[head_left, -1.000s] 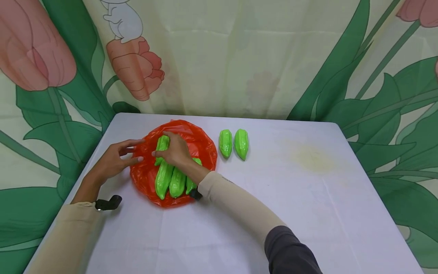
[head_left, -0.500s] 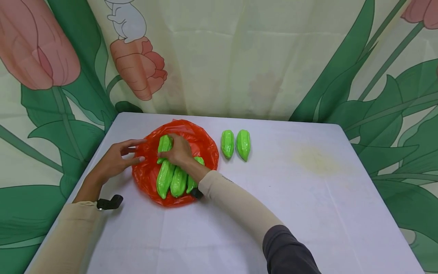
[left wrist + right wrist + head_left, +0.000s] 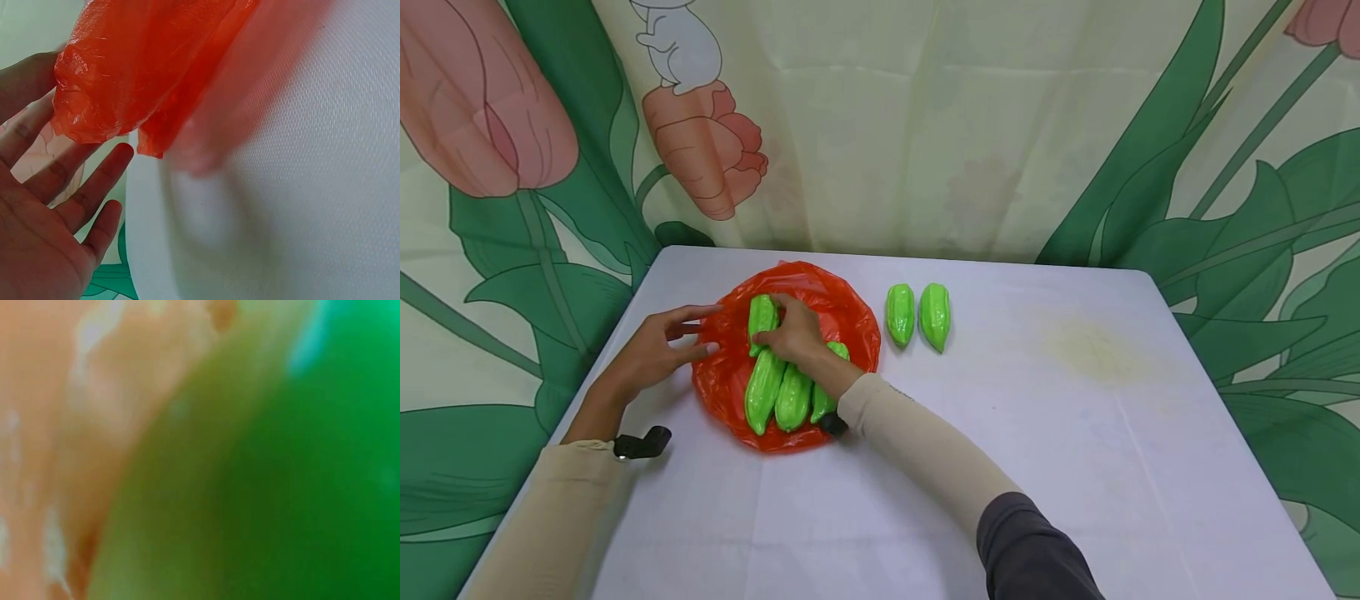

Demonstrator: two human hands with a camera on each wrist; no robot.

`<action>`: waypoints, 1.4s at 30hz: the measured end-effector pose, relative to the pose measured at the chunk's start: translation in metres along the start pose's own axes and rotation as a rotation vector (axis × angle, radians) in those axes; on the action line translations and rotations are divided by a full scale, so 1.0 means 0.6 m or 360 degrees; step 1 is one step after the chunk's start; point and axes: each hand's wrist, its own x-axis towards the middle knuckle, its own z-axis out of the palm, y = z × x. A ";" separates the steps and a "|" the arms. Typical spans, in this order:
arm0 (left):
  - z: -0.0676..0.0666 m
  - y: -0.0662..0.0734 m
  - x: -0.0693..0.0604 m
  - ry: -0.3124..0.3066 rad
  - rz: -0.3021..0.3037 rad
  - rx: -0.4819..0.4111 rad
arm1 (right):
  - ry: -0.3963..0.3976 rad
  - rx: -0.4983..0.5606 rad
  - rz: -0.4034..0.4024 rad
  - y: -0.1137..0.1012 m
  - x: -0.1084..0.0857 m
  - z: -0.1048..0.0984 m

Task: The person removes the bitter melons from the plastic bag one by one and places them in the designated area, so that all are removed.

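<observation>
A round red plastic bag (image 3: 722, 408) lies spread on the table with several green ridged vegetables on it. My right hand (image 3: 797, 333) reaches over them and grips the upper green piece (image 3: 763, 318), which lies above a longer one (image 3: 764, 390). At the bag's left edge is my left hand (image 3: 651, 354), fingers extended beside the plastic. In the left wrist view that hand (image 3: 44, 219) has its fingers spread, some behind the red plastic (image 3: 125, 69). A blurred green surface (image 3: 312, 487) fills much of the right wrist view, hiding the right fingers.
Two more green vegetables (image 3: 900, 315) stand side by side on the white table (image 3: 1037, 433), right of the bag. Behind the table's back edge hangs a printed curtain (image 3: 887, 150) with tulips, leaves and a rabbit on a carrot.
The right hand and the upper green piece it grips have shifted slightly right, and the piece lies a little straighter. The left hand stays beside the bag's edge. The whole head view has shifted slightly.
</observation>
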 end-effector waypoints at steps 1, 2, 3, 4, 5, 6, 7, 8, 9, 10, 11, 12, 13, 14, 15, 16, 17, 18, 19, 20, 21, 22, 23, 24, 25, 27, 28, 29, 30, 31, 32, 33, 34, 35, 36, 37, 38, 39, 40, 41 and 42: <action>0.000 0.000 0.000 0.0000 -0.0001 0.0001 | -0.0005 0.0028 0.0010 0.000 -0.001 -0.001; 0.000 -0.001 0.000 0.0000 -0.0003 0.0002 | -0.0010 0.0060 0.0021 0.000 -0.001 -0.001; 0.000 -0.001 0.000 0.0000 -0.0004 -0.0001 | -0.0013 0.0091 0.0032 -0.001 -0.002 -0.001; 0.000 -0.001 0.000 0.0001 -0.0004 -0.0001 | -0.0014 0.0119 0.0041 -0.001 -0.002 -0.001; 0.000 -0.001 0.000 0.0002 -0.0005 -0.0001 | -0.0017 0.0145 0.0050 -0.001 -0.002 -0.001; -0.001 -0.001 0.000 0.0003 -0.0004 -0.0002 | -0.0020 0.0174 0.0057 -0.001 -0.003 -0.001; -0.001 -0.002 0.000 0.0006 -0.0002 -0.0002 | -0.0021 0.0194 0.0060 -0.001 -0.004 -0.001; -0.001 -0.002 0.000 0.0008 0.0000 -0.0002 | -0.0023 0.0215 0.0061 -0.002 -0.005 -0.002; -0.001 -0.002 -0.001 0.0010 0.0003 -0.0003 | -0.0024 0.0232 0.0062 -0.003 -0.006 -0.002; -0.001 -0.002 -0.001 0.0012 0.0008 -0.0001 | -0.0027 0.0253 0.0059 -0.003 -0.007 -0.002; -0.001 -0.002 -0.002 0.0014 0.0011 -0.0001 | -0.0030 0.0272 0.0060 -0.004 -0.007 -0.003; -0.001 -0.002 -0.002 0.0014 0.0014 -0.0001 | -0.0034 0.0294 0.0056 -0.005 -0.008 -0.004; -0.001 -0.002 -0.002 0.0014 0.0017 -0.0001 | -0.0038 0.0309 0.0054 -0.005 -0.009 -0.005; -0.001 -0.002 -0.002 0.0013 0.0017 0.0001 | -0.0041 0.0325 0.0053 -0.006 -0.010 -0.006; -0.001 -0.002 -0.002 0.0012 0.0016 0.0001 | -0.0045 0.0342 0.0053 -0.007 -0.011 -0.007; -0.001 -0.002 -0.002 0.0011 0.0015 0.0004 | -0.0047 0.0357 0.0055 -0.008 -0.011 -0.008; -0.001 -0.001 -0.002 0.0012 0.0013 0.0006 | -0.0049 0.0369 0.0059 -0.008 -0.012 -0.009; -0.001 -0.001 -0.003 0.0012 0.0011 0.0007 | -0.0054 0.0387 0.0059 -0.009 -0.013 -0.011; -0.001 -0.001 -0.003 0.0013 0.0009 0.0008 | -0.0055 0.0406 0.0059 -0.009 -0.014 -0.012; -0.001 -0.001 -0.003 0.0015 0.0008 0.0009 | -0.0057 0.0428 0.0058 -0.010 -0.015 -0.014; -0.001 -0.001 -0.003 0.0016 0.0008 0.0008 | -0.0060 0.0450 0.0055 -0.011 -0.016 -0.016; -0.001 -0.001 -0.003 0.0016 0.0009 0.0009 | -0.0065 0.0473 0.0048 -0.012 -0.016 -0.017; -0.002 -0.001 -0.003 0.0017 0.0008 0.0010 | -0.0073 0.0503 0.0039 -0.012 -0.017 -0.019; -0.002 -0.001 -0.003 0.0017 0.0007 0.0010 | -0.0080 0.0529 0.0029 -0.013 -0.018 -0.022; -0.002 -0.001 -0.003 0.0018 0.0006 0.0013 | -0.0087 0.0548 0.0021 -0.014 -0.019 -0.023; -0.003 -0.002 -0.002 0.0019 0.0004 0.0014 | -0.0097 0.0581 0.0013 -0.016 -0.020 -0.027; -0.003 -0.002 -0.002 0.0020 0.0002 0.0013 | -0.0100 0.0589 0.0011 -0.017 -0.021 -0.029; -0.004 -0.003 -0.002 0.0020 0.0002 0.0011 | -0.0100 0.0593 0.0010 -0.018 -0.021 -0.030; -0.004 -0.004 -0.001 0.0019 0.0002 0.0009 | -0.0097 0.0582 0.0010 -0.019 -0.021 -0.032; -0.004 -0.004 -0.001 0.0020 0.0001 0.0009 | -0.0094 0.0574 0.0010 -0.020 -0.022 -0.033; -0.004 -0.005 -0.001 0.0020 0.0002 0.0006 | -0.0088 0.0563 0.0012 -0.021 -0.022 -0.035; -0.004 -0.005 -0.001 0.0020 0.0002 0.0005 | -0.0085 0.0548 0.0010 -0.021 -0.022 -0.037; -0.004 -0.005 -0.001 0.0018 -0.0001 0.0004 | -0.0080 0.0529 0.0009 -0.022 -0.022 -0.039; -0.004 -0.006 -0.001 0.0017 -0.0003 0.0005 | -0.0076 0.0519 0.0007 -0.022 -0.023 -0.041; -0.003 -0.006 0.000 0.0017 -0.0004 0.0008 | -0.0070 0.0505 0.0003 -0.022 -0.023 -0.043; -0.003 -0.006 0.000 0.0017 -0.0006 0.0009 | -0.0067 0.0503 -0.0004 -0.023 -0.024 -0.046; -0.002 -0.006 0.000 0.0016 -0.0006 0.0009 | -0.0065 0.0502 -0.0010 -0.023 -0.025 -0.049; -0.002 -0.006 0.000 0.0015 -0.0007 0.0008 | -0.0064 0.0503 -0.0022 -0.023 -0.026 -0.052; -0.002 -0.006 0.000 0.0016 -0.0005 0.0009 | -0.0061 0.0506 -0.0031 -0.024 -0.026 -0.055; -0.002 -0.006 0.000 0.0017 -0.0003 0.0010 | -0.0060 0.0508 -0.0044 -0.024 -0.027 -0.058; -0.002 -0.006 -0.001 0.0017 -0.0001 0.0011 | -0.0060 0.0503 -0.0054 -0.024 -0.028 -0.061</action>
